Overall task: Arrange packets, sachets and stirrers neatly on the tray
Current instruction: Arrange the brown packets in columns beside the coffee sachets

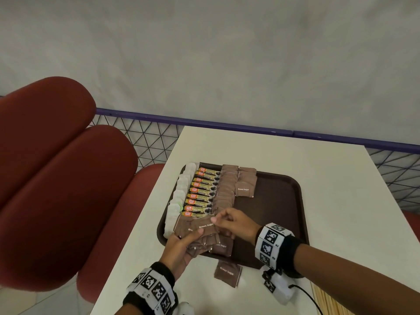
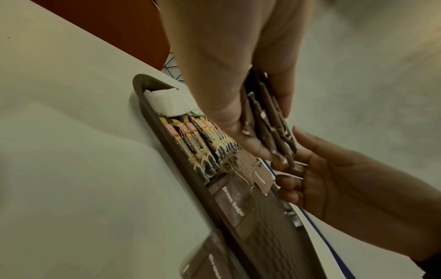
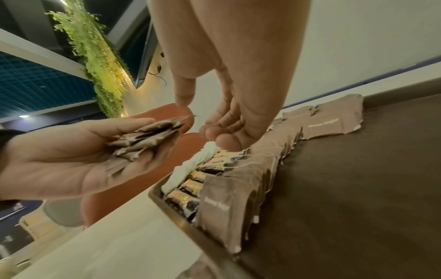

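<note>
A brown tray (image 1: 284,201) lies on the white table (image 1: 295,155). On its left side stand rows of white sachets (image 1: 181,192), coffee granule packets (image 1: 202,192) and brown sugar sachets (image 1: 225,189). My left hand (image 1: 181,246) grips a fanned stack of brown sugar sachets (image 1: 204,233) over the tray's near left corner. The same stack (image 3: 148,137) rests in its palm in the right wrist view. My right hand (image 1: 236,226) pinches the far end of the stack's top sachet. One more brown sugar sachet (image 1: 227,272) lies on the table just in front of the tray.
Red padded seats (image 1: 56,167) stand to the left of the table. A purple rail (image 1: 204,122) with wire mesh runs behind it. The tray's right half (image 3: 358,188) is bare. Pale wooden sticks (image 1: 327,301) and a black cable (image 1: 306,294) lie at the near right.
</note>
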`<action>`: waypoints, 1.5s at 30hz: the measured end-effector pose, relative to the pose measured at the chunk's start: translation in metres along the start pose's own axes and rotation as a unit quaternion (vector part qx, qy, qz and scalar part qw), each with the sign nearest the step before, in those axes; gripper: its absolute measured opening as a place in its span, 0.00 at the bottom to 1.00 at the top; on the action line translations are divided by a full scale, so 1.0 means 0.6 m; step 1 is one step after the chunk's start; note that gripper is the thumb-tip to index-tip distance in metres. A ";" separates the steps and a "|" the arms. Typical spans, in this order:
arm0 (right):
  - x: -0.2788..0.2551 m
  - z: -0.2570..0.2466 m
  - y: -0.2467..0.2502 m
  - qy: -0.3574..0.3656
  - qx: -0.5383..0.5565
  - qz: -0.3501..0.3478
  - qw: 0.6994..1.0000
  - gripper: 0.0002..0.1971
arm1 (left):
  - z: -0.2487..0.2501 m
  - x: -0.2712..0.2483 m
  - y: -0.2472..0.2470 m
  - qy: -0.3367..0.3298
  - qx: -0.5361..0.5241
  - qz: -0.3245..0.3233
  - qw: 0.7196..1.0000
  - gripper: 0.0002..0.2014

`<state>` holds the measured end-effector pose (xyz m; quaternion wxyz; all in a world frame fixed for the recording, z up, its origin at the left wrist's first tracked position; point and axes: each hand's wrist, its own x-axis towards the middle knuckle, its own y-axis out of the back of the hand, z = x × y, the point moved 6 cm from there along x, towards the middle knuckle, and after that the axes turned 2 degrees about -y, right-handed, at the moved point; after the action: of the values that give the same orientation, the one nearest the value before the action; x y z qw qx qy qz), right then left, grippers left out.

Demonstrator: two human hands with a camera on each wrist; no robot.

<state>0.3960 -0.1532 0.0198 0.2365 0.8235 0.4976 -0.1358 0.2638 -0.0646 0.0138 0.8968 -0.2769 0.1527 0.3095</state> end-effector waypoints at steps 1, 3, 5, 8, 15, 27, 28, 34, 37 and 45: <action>-0.002 0.000 -0.007 0.001 0.004 -0.010 1.000 0.14 | 0.000 0.000 -0.002 -0.001 0.004 -0.003 1.000 0.16; -0.004 0.001 -0.017 0.008 0.016 -0.025 1.000 0.13 | -0.001 -0.003 -0.005 0.003 0.010 -0.013 1.000 0.17; -0.005 0.002 -0.019 0.011 0.028 -0.027 0.999 0.09 | -0.003 -0.005 -0.007 0.010 0.007 -0.018 1.000 0.18; -0.003 0.007 -0.011 0.004 0.053 -0.009 0.999 0.07 | -0.008 -0.004 -0.003 0.020 -0.011 -0.012 1.000 0.17; 0.003 0.020 0.046 -0.016 0.071 0.067 0.995 0.11 | -0.013 -0.002 0.009 0.030 -0.030 0.010 0.999 0.17; 0.069 0.085 0.192 -0.127 -0.051 0.329 0.934 0.09 | -0.001 -0.008 0.062 0.026 -0.030 0.028 0.999 0.13; 0.076 0.088 0.190 -0.134 -0.060 0.328 0.933 0.11 | -0.001 -0.009 0.065 0.026 -0.029 0.030 0.999 0.14; 0.101 0.089 0.187 -0.162 -0.121 0.301 0.932 0.05 | 0.002 -0.014 0.082 0.030 -0.027 0.023 0.999 0.17; 0.106 0.089 0.191 -0.170 -0.144 0.307 0.925 0.08 | 0.004 -0.014 0.086 0.031 -0.030 0.018 0.999 0.17; 0.105 0.082 0.187 -0.160 -0.155 0.332 0.917 0.10 | 0.008 -0.013 0.083 0.037 -0.051 -0.003 0.998 0.17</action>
<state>0.5253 -0.1756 -0.0222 0.4693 0.8615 0.1660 -0.1004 0.2265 -0.0327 0.0012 0.8762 -0.3336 0.1687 0.3042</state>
